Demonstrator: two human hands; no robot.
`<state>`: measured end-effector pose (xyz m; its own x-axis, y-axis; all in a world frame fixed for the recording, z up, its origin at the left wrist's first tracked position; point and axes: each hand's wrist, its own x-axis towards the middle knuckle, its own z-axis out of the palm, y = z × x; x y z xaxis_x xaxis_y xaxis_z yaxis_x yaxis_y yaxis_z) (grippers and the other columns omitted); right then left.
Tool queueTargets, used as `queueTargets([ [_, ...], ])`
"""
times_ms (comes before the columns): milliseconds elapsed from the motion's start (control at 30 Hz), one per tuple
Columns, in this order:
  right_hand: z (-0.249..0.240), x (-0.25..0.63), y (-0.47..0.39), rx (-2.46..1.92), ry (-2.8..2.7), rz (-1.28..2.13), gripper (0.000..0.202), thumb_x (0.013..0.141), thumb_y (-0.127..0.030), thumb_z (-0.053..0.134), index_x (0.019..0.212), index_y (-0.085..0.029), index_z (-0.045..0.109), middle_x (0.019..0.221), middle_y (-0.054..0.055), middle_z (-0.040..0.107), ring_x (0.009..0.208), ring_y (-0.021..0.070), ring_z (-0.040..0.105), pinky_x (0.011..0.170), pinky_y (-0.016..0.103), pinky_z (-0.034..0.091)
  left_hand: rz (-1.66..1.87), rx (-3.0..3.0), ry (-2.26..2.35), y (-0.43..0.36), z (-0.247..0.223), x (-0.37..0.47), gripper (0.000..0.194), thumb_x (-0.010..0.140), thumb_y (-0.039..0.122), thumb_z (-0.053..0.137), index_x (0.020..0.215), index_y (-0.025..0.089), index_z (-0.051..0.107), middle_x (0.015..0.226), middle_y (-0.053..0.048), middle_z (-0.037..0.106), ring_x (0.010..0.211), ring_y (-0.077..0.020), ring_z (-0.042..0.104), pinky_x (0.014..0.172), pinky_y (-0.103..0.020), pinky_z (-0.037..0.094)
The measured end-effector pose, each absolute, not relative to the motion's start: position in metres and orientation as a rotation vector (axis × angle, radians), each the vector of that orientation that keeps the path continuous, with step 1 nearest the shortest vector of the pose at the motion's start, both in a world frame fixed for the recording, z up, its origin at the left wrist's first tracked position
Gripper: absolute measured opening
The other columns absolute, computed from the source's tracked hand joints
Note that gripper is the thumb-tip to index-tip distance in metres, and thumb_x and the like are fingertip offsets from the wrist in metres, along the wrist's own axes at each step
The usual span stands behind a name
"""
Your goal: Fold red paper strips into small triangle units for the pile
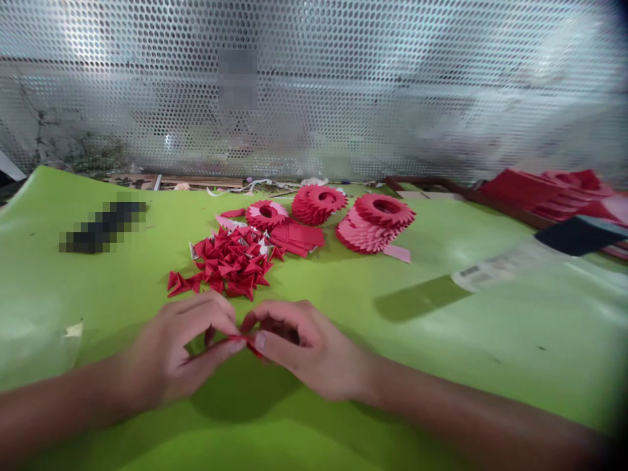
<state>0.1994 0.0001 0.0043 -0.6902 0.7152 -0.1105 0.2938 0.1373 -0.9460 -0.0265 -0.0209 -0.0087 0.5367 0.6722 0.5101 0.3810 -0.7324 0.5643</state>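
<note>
My left hand (189,343) and my right hand (314,350) meet low in the middle of the view, above the green table. Between their thumbs and fingertips they pinch a small piece of red paper (252,343), mostly covered by the fingers. Just beyond my left hand lies a heap of folded red paper triangles (230,261). Flat red paper slips (300,237) rest right of the heap. Behind them stand a small red-and-pink paper ring (254,214), a stacked red ring (311,210) and a taller ring stack (356,234), pink below and red on top.
The green tabletop (441,405) spreads under everything. A see-through bottle (417,299) with a dark end lies at the right. Red paper stacks (534,193) sit at the far right. A blurred-out dark object (105,226) lies at the left. A perforated metal screen (314,85) rises behind.
</note>
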Motion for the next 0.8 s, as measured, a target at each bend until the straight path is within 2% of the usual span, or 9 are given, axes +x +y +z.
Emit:
queueTargets([
  [167, 0.001, 0.200, -0.001, -1.000, -2.205, 1.367, 0.019, 0.096, -0.034, 0.059, 0.088, -0.017, 0.064, 0.067, -0.004, 0.052, 0.055, 0.0081, 0.043, 0.046, 0.019, 0.030, 1.042, 2.334, 0.988, -0.020, -0.005, -0.024, 0.015, 0.097, 0.012, 0.054, 0.084, 0.018, 0.055, 0.082, -0.002, 0.065, 0.075, -0.0142, 0.063, 0.064, -0.023, 0.050],
  [267, 0.002, 0.198, -0.002, -1.072, -2.206, 1.327, 0.021, 0.097, -0.033, 0.057, 0.084, -0.017, 0.062, 0.064, -0.004, 0.052, 0.053, 0.0077, 0.043, 0.044, 0.018, 0.029, 0.852, 2.347, 1.072, -0.021, -0.004, -0.024, 0.014, 0.100, 0.021, 0.052, 0.088, 0.018, 0.057, 0.081, -0.003, 0.064, 0.070, -0.0148, 0.061, 0.060, -0.024, 0.047],
  [367, 0.002, 0.199, -0.003, -1.050, -2.210, 1.326, 0.024, 0.096, -0.035, 0.059, 0.080, -0.018, 0.059, 0.062, -0.004, 0.052, 0.051, 0.0074, 0.042, 0.043, 0.018, 0.028, 0.677, 2.432, 1.071, -0.021, -0.005, -0.024, 0.023, 0.102, 0.026, 0.047, 0.086, 0.018, 0.061, 0.075, -0.002, 0.064, 0.064, -0.0151, 0.059, 0.057, -0.025, 0.043],
  [467, 0.001, 0.201, -0.002, -0.985, -2.149, 1.434, 0.030, 0.098, -0.041, 0.059, 0.080, -0.017, 0.060, 0.063, -0.004, 0.054, 0.052, 0.0080, 0.044, 0.044, 0.019, 0.029, 0.713, 2.501, 0.998, -0.020, -0.007, -0.024, 0.031, 0.104, 0.022, 0.043, 0.080, 0.017, 0.063, 0.071, -0.002, 0.065, 0.061, -0.0147, 0.059, 0.056, -0.025, 0.041],
  [633, -0.006, 0.204, 0.004, -0.777, -1.733, 1.787, 0.038, 0.101, -0.053, 0.053, 0.091, -0.017, 0.062, 0.074, 0.001, 0.064, 0.064, 0.0117, 0.058, 0.058, 0.023, 0.046, 0.905, 2.372, 1.006, -0.019, -0.007, -0.025, 0.027, 0.104, 0.018, 0.046, 0.088, 0.017, 0.068, 0.075, -0.002, 0.071, 0.062, -0.0127, 0.062, 0.056, -0.022, 0.044],
  [800, -0.007, 0.202, 0.004, -0.773, -1.692, 1.822, 0.041, 0.096, -0.058, 0.060, 0.090, -0.017, 0.062, 0.071, -0.001, 0.062, 0.059, 0.0099, 0.055, 0.055, 0.022, 0.044, 0.927, 2.356, 1.025, -0.019, -0.005, -0.025, 0.027, 0.103, 0.016, 0.047, 0.085, 0.017, 0.068, 0.074, -0.001, 0.070, 0.060, -0.0120, 0.061, 0.056, -0.021, 0.045],
])
